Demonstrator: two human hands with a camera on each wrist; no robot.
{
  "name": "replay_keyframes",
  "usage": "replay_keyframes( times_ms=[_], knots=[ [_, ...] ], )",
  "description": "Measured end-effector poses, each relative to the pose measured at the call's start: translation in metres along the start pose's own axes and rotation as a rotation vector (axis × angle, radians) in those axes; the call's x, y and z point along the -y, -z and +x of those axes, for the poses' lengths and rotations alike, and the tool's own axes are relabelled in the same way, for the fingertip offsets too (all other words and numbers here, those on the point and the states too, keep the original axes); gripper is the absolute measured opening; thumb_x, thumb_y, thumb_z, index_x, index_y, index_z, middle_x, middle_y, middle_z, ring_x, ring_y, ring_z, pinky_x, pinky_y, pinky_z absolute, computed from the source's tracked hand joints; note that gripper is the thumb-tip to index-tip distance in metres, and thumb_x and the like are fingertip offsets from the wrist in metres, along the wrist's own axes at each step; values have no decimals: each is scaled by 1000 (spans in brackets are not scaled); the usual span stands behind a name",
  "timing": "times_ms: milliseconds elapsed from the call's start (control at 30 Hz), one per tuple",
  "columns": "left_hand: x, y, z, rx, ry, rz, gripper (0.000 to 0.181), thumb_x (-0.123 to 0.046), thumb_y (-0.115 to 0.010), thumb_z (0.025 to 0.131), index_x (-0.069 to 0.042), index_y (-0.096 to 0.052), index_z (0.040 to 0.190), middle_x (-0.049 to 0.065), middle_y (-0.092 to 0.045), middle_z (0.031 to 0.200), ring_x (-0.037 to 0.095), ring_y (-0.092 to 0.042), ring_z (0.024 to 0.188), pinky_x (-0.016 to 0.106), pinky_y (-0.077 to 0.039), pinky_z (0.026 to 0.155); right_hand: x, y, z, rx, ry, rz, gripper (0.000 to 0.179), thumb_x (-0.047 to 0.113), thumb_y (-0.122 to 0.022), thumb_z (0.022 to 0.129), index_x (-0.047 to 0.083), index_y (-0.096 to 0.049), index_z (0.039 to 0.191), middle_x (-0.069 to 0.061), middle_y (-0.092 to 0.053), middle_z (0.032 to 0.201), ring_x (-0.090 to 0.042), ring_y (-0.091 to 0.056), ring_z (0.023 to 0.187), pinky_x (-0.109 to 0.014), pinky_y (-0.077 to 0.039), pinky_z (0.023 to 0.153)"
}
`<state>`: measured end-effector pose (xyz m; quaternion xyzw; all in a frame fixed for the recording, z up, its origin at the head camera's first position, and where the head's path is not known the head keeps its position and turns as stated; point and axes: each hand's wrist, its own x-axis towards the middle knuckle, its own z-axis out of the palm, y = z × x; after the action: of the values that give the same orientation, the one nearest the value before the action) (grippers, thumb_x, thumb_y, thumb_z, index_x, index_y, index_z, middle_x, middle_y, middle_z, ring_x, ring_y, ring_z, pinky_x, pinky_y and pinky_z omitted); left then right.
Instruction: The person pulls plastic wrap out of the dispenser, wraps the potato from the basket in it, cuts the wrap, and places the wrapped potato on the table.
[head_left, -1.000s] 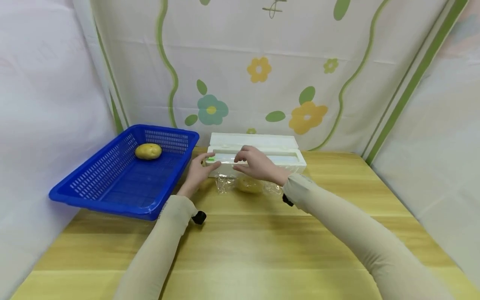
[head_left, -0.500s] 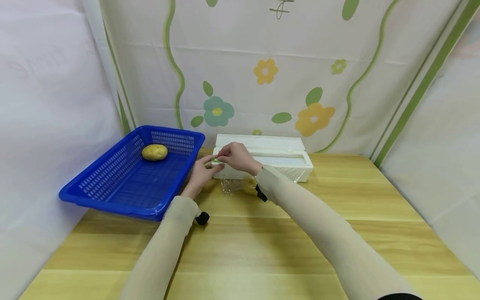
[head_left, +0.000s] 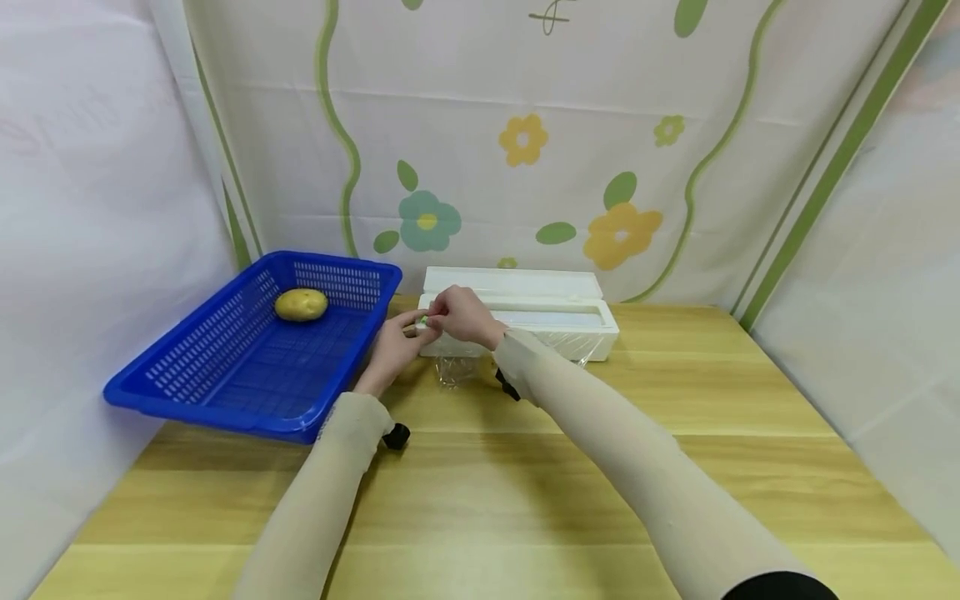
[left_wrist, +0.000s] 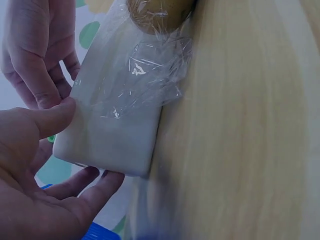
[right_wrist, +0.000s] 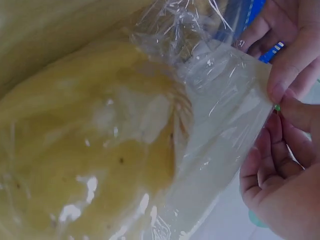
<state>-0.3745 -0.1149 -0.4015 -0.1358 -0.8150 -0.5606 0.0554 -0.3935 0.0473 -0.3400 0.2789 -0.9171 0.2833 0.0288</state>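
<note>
A white cling film box stands at the back of the table, its lid raised. My left hand grips the box's left end, thumb along the front top edge and fingers round the end. At that same corner my right hand pinches a small green slide cutter, mostly covered by the fingertips. Clear cling film hangs from the box's front edge and covers a potato lying in front of it. In the head view my right wrist largely hides that potato.
To the left is a blue plastic basket with slotted walls, a second potato inside it. Its right side comes close to my left hand. A flower-printed curtain hangs right behind the box, above the wooden table.
My right hand has moved left from near the box's middle to the green slide cutter at the left end, its fingers closing in a pinch. My left hand stays at that end.
</note>
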Motion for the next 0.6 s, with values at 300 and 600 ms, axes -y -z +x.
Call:
replay_keyframes(
  times_ms=[300, 600],
  knots=[
    [-1, 1, 3, -7, -137, 256, 41, -30, -73, 91, -13, -66, 128, 11, -63, 127, 23, -64, 95, 40, -52, 78, -9, 9, 1, 102, 1, -16, 12, 10, -66, 96, 4, -74, 90, -3, -69, 79, -13, -55, 60, -24, -45, 58],
    [-2, 1, 2, -10, -182, 356, 43, -33, -72, 92, -12, -66, 129, 8, -67, 104, 20, -51, 68, 35, -41, 61, -17, 15, -1, 174, 28, -13, 11, 8, -63, 97, 4, -72, 93, -14, -71, 91, -15, -57, 66, -26, -47, 64]
  ],
)
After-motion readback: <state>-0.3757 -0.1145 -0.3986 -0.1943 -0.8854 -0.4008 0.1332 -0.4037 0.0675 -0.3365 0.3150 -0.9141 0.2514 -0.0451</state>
